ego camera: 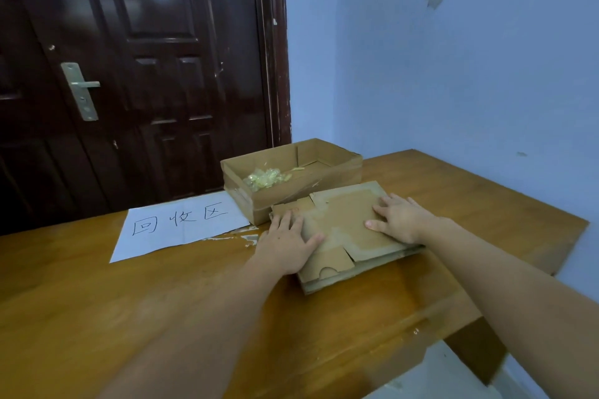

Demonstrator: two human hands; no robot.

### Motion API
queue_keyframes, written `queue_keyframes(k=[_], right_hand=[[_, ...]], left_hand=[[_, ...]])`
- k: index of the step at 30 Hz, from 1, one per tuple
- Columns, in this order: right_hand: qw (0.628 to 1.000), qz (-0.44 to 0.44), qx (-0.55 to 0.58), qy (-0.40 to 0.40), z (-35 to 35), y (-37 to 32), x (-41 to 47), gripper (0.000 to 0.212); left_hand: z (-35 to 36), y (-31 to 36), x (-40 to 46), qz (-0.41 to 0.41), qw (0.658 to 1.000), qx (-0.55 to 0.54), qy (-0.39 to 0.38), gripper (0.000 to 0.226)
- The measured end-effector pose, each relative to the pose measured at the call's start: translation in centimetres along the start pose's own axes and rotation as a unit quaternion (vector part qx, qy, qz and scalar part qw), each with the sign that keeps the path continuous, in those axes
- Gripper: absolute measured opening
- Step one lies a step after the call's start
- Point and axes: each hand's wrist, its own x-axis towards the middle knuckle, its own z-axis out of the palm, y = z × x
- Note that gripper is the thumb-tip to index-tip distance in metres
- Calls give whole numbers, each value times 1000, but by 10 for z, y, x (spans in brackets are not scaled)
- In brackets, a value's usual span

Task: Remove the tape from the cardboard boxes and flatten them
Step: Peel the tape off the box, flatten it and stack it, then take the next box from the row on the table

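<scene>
Head view showed us both hands lying on the flat cardboard (343, 230), which sat on the wooden table (129, 317) near its far right part. Our left hand (285, 244) lay flat on the left side of the cardboard, fingers straight and spread, gripping nothing. Our right hand (400, 219) lay flat on the right side, fingers straight too, only pressing down. Under the top sheet we saw more flat sheets, so it looked like a small pile.

We thought the step was to squash the cardboard flat. To do it well, we needed to push with whole palms, not fingertips, and slide outward along the folds so no flap popped up. The little flap at the near edge looked likely to lift.

Just behind the pile stood an open box (291, 178), touching it or almost, with a clump of peeled tape (267, 177) inside. That box still needed flattening. A white paper sign (181, 223) lay to the left, near the pile. The table edge was close on the right, so we had to push gently that way. There was bare table on the near side for moving.
</scene>
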Motion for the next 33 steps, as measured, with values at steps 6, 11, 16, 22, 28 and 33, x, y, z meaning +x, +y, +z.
queue_keyframes(k=[6,11,16,22,28,33], right_hand=[[996,-18,-11,91,-34,-42,-22,65],[979,-118,34,163,-59,-110,-33,71],[951,-259,59,156,-64,-237,-30,75],[909,-388,86,127,-71,-410,-29,72],[855,-496,81,131,-94,-564,-56,73],[827,-539,58,148,-104,-663,-65,74]], left_hand=[[-45,-18,-20,95,994,-50,10,78],[-82,-63,-70,93,991,-10,97,71],[-111,-138,-136,23,990,55,127,72],[-145,-246,-236,-101,974,131,154,73],[-176,-350,-336,-215,948,154,178,78],[-195,-412,-377,-284,917,183,212,75]])
